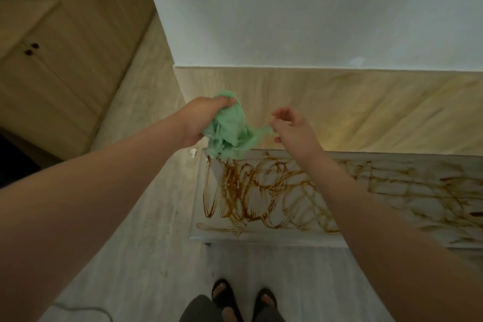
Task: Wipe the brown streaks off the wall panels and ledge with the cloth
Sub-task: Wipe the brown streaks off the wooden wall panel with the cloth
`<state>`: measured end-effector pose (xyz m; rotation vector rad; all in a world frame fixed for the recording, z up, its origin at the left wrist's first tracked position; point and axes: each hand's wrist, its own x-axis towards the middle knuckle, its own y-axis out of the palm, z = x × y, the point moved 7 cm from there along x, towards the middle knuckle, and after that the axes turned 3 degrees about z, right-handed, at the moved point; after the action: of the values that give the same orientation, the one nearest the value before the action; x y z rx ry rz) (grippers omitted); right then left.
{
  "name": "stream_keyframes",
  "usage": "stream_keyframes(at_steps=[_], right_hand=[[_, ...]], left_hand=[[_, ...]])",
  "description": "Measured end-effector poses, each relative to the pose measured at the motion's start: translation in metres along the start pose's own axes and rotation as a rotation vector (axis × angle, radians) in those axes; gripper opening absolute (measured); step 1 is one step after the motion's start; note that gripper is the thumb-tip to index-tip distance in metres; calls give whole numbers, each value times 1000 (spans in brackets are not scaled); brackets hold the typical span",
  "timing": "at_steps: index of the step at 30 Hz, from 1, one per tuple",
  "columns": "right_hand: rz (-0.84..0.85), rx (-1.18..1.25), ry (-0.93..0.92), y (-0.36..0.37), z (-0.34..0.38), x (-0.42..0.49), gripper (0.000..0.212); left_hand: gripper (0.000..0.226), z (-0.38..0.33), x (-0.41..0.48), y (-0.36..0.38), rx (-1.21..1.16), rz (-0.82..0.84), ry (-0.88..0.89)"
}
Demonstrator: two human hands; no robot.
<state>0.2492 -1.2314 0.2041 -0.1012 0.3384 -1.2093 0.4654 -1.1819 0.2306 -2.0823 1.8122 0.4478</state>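
A crumpled green cloth (230, 130) hangs in the air above the left end of the ledge. My left hand (201, 117) grips its upper bunch, fingers curled round it. My right hand (290, 125) pinches a stretched corner of the cloth at its right side. Below both hands lies the pale ledge (198, 230), covered in looping brown streaks (251, 191) that run on to the right. The beige wall panel (366, 109) behind the hands shows faint yellowish smears.
A white wall (313, 7) rises above the panel. Wooden cabinet doors (52, 60) with dark knobs stand at the left. My feet in dark sandals (243, 298) stand on the pale floor in front of the ledge. A thin cable (78, 308) lies at the lower left.
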Motion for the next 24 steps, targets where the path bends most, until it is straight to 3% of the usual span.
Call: stream_keyframes(at_steps=[4, 6, 9, 12, 19, 22, 24], right_hand=[[172, -50, -120, 35, 19, -3, 47], [214, -81, -153, 48, 23, -3, 39], [129, -16, -127, 47, 18, 11, 21], [-31, 134, -9, 40, 3, 31, 22], [-200, 74, 38, 81, -21, 52, 31], [-74, 302, 131, 101, -43, 63, 37], [57, 242, 99, 105, -60, 72, 47]], left_hand=[[55, 0, 4, 13, -151, 70, -51], [64, -2, 6, 17, -171, 136, -61], [52, 1, 15, 4, -55, 226, -34], [57, 10, 30, -26, -8, 282, -36], [36, 26, 67, -72, 41, 201, -13], [43, 39, 94, -79, -73, 106, -29], [50, 50, 115, -78, -78, 115, -43]])
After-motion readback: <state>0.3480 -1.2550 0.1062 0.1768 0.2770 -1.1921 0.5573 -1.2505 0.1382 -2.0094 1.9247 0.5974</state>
